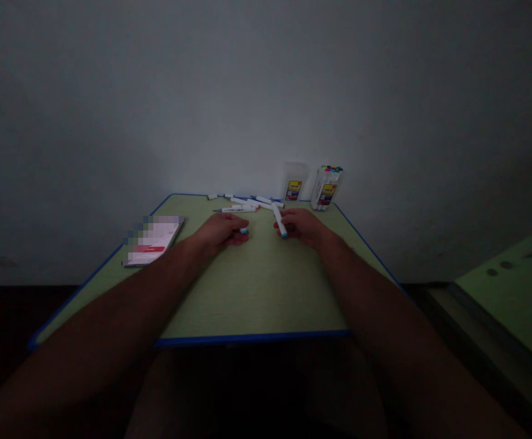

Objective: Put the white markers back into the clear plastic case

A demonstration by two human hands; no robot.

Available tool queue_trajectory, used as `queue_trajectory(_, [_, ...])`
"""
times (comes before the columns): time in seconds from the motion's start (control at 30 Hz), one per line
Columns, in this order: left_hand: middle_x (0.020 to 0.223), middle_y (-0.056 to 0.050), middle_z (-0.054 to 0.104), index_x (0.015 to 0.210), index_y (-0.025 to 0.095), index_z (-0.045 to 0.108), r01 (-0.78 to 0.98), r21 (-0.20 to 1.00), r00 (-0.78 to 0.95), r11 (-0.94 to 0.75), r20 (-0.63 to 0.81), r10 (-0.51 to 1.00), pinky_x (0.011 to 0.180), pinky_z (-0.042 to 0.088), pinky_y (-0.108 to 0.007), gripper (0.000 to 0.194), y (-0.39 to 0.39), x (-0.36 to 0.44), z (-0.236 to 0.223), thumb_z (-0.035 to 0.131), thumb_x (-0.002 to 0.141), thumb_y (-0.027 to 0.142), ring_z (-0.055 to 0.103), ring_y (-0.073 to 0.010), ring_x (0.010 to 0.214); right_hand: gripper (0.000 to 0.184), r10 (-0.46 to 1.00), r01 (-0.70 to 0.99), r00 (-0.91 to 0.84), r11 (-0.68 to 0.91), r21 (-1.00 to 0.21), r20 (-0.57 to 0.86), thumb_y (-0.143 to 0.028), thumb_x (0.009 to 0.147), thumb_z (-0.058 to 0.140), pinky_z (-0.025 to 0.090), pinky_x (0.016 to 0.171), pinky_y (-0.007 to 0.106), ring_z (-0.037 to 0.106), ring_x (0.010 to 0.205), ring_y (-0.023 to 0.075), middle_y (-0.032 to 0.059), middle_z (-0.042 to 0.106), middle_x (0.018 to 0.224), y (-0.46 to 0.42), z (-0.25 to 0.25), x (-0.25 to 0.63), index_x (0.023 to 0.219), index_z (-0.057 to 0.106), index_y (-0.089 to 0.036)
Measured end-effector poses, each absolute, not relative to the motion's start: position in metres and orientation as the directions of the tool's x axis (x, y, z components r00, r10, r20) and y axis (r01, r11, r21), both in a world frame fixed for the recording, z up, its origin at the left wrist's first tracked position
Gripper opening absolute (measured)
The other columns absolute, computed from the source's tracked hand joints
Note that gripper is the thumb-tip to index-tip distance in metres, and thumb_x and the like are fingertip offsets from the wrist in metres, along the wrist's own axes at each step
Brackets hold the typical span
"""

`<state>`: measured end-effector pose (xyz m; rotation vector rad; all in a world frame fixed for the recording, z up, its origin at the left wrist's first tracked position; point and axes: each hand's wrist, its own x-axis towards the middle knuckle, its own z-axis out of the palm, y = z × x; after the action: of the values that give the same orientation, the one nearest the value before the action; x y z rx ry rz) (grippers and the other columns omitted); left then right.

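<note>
Over the middle of the green table, my right hand [303,224] is closed around a white marker [279,221] with a blue end, tilted toward me. To its left, my left hand [223,229] pinches a small marker cap [244,231], of which mostly the blue end shows. A gap separates the two hands. Behind them lie several white markers [241,210], some with dark tips bared. Farther left at the back are loose caps [212,197].
A clear plastic case [294,183] stands against the wall at the back. Beside it is a similar case filled with colored markers [326,188]. A tablet-like device [158,241] with a partly blurred screen lies at the left. The table [247,292] has a blue edge.
</note>
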<state>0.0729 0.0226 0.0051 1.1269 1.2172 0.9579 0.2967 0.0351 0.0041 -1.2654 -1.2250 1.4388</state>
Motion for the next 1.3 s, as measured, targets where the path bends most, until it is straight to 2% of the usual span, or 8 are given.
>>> queue_trajectory(0.2, [0.057, -0.001, 0.06, 0.067, 0.016, 0.058, 0.084, 0.992, 0.082, 0.093, -0.1, 0.992, 0.045, 0.042, -0.023, 0.02, 0.028, 0.07, -0.005, 0.075, 0.077, 0.012, 0.054, -0.0105, 0.046, 0.016, 0.987, 0.071, -0.087, -0.128, -0.989, -0.134, 0.0, 0.075, 0.053, 0.049, 0.043, 0.024, 0.055, 0.047, 0.011, 0.0055, 0.068, 0.068, 0.038, 0.002, 0.299, 0.075, 0.065, -0.011])
queue_trajectory(0.33, [0.057, 0.0, 0.058, 0.063, 0.016, 0.06, 0.103, 0.993, 0.072, 0.065, -0.073, 0.995, 0.046, 0.041, -0.023, 0.02, 0.03, 0.066, -0.007, 0.077, 0.073, 0.012, 0.051, -0.0091, 0.047, 0.016, 0.992, 0.12, -0.048, -0.111, -0.987, -0.117, -0.002, 0.076, 0.054, 0.048, 0.042, 0.023, 0.054, 0.047, 0.0107, 0.0048, 0.068, 0.068, 0.041, -0.001, 0.3, 0.074, 0.068, -0.011])
queue_trajectory(0.57, [0.054, 0.002, 0.056, 0.07, 0.015, 0.061, 0.153, 0.987, 0.068, 0.047, -0.058, 0.996, 0.044, 0.038, -0.023, 0.015, 0.033, 0.063, -0.01, 0.074, 0.077, 0.015, 0.048, -0.0085, 0.044, 0.014, 0.993, 0.135, -0.049, -0.097, -0.986, -0.105, -0.006, 0.077, 0.057, 0.047, 0.043, 0.021, 0.053, 0.05, 0.0097, 0.0044, 0.069, 0.067, 0.039, 0.0, 0.302, 0.073, 0.069, -0.011])
queue_trajectory(0.77, [0.055, 0.003, 0.059, 0.077, 0.018, 0.057, 0.153, 0.987, 0.01, 0.047, -0.049, 0.999, 0.044, 0.04, -0.023, 0.02, 0.03, 0.065, -0.005, 0.075, 0.074, 0.01, 0.052, -0.0102, 0.044, 0.012, 0.994, 0.119, -0.047, -0.091, -0.989, -0.097, -0.007, 0.077, 0.06, 0.047, 0.044, 0.02, 0.053, 0.05, 0.0095, 0.0044, 0.069, 0.067, 0.037, 0.001, 0.303, 0.075, 0.07, -0.012])
queue_trajectory(1.3, [0.07, 0.0, 0.061, 0.078, 0.014, 0.065, 0.124, 0.992, -0.004, 0.033, -0.033, 0.999, 0.054, 0.048, -0.025, 0.013, 0.03, 0.065, -0.004, 0.071, 0.075, 0.003, 0.056, -0.0099, 0.058, 0.008, 0.994, 0.108, -0.103, -0.027, -0.994, -0.038, -0.006, 0.077, 0.063, 0.049, 0.043, 0.022, 0.053, 0.044, 0.0091, 0.0053, 0.069, 0.065, 0.04, -0.001, 0.307, 0.075, 0.069, -0.011])
